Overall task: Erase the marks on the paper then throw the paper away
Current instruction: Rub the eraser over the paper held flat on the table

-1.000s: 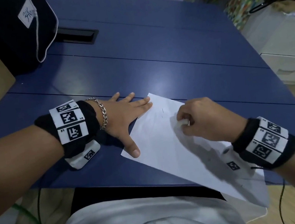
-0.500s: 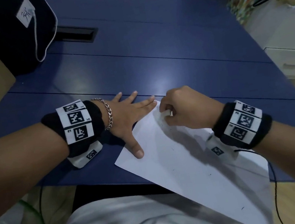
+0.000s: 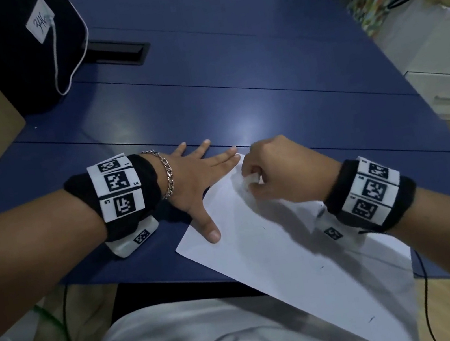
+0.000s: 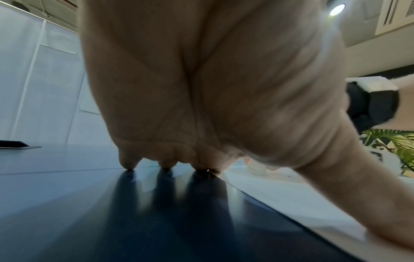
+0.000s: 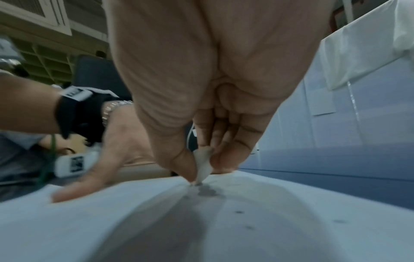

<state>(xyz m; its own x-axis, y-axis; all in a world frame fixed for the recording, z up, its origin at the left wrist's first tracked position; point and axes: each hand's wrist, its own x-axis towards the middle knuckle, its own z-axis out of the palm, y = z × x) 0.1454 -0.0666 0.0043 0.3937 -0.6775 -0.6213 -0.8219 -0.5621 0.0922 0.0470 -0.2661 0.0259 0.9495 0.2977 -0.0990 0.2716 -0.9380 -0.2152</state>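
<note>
- Head: the paper (image 3: 285, 252) lies slantwise on the blue tabletop (image 3: 233, 85), its near end hanging over the edge. The left hand (image 3: 198, 180) lies flat, fingers straight, thumb on the sheet. The right hand (image 3: 280, 170) pinches a white eraser (image 3: 251, 180) near the far corner.
- Left wrist: fingertips (image 4: 127, 162) press the tabletop beside the sheet's edge.
- Right wrist: thumb and fingers (image 5: 233, 150) grip the eraser, its tip on the sheet amid grey smudges (image 5: 207, 192).

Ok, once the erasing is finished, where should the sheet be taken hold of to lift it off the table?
Probably the near edge of the paper: it overhangs the blue table toward the person's lap, so fingers can come from below there. The left hand pins the far corner flat and the right hand pinches the eraser.
</note>
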